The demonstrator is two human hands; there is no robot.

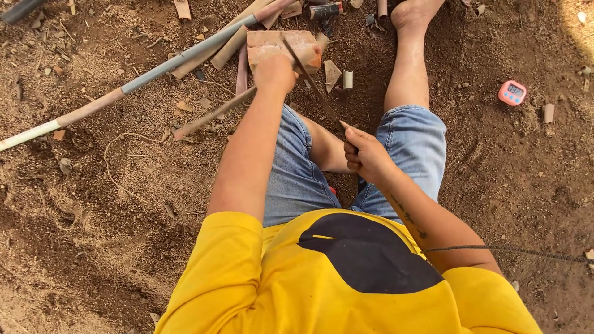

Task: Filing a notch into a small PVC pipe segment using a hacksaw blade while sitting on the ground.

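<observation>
Brick-red block (281, 44) pinned by left hand (275, 73); right hand (366, 154) grip clamped on thin blade (312, 83) crossing it

Left hand (275, 71) steadies a brick (278, 43); right hand (365, 154) grips a thin blade (309, 80) across it.

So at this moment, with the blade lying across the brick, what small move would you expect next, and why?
Probably a short stroke of the blade along the piece on the brick. The right hand has its grip on the handle end near the knees, the blade slants up over the brick, and the left hand presses down there. Cut pieces lie beside it.
</observation>
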